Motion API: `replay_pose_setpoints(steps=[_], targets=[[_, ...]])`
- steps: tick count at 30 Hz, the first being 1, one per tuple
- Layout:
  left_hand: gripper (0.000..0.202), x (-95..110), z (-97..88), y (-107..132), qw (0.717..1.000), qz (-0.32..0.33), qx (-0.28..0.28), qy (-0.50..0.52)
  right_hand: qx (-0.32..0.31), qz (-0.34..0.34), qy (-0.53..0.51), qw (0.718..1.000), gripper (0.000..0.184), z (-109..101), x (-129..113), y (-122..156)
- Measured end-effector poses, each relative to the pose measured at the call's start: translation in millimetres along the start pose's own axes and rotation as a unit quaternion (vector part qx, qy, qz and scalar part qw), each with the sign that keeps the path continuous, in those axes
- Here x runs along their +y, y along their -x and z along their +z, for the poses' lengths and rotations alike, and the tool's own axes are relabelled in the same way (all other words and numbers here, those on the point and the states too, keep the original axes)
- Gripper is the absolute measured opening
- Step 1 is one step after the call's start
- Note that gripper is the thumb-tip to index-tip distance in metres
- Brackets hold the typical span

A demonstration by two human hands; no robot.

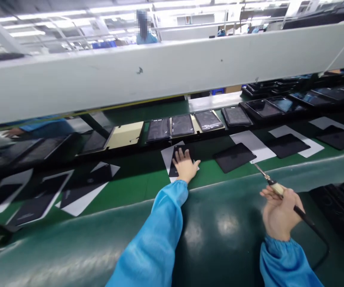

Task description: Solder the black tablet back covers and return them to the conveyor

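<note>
My left hand [186, 165] lies with fingers spread on a dark tablet back cover [173, 169], which rests on a white sheet [166, 154] on the green conveyor belt [142, 185]. In my right hand [282, 211] is a soldering iron [276, 186], its metal tip pointing up and left and its black cord trailing down behind. The tip is close to the edge of another dark cover [234, 156], which partly overlaps a white sheet [254, 145]. I cannot tell whether the tip touches anything.
More dark covers on white sheets [85, 199] line the belt on both sides. Tablet screens [182, 125] stand in a row on a raised ledge behind it. Black trays [339, 207] sit at the right. A white beam [172, 71] crosses above. Another person's hand [14, 132] shows at far left.
</note>
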State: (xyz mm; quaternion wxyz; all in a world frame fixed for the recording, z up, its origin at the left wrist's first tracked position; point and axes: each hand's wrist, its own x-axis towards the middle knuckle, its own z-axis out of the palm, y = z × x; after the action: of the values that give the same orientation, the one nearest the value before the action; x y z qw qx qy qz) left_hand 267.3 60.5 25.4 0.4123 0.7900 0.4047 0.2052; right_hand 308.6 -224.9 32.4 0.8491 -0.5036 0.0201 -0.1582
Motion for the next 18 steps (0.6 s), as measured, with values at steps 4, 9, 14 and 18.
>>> replay_pose_setpoints(steps=[4,9,14,18], targets=[[0.097,-23.8,-22.1,-9.9,0.961,-0.058,-0.008,-0.272,-0.012,0.014,-0.016,1.000,0.025,1.1,-1.1,6.4],[0.094,-25.0,-23.7,-16.0,0.962,-0.061,-0.016,-0.266,-0.012,0.027,-0.032,0.999,0.025,1.2,1.8,8.9],[0.105,-19.4,-23.0,-13.2,0.979,-0.063,-0.014,-0.194,-0.021,0.040,-0.022,0.999,0.027,-0.5,6.1,11.0],[0.106,-9.7,-36.4,-5.8,0.995,-0.041,0.012,-0.086,-0.018,0.050,-0.016,0.998,0.025,-3.3,7.4,9.3]])
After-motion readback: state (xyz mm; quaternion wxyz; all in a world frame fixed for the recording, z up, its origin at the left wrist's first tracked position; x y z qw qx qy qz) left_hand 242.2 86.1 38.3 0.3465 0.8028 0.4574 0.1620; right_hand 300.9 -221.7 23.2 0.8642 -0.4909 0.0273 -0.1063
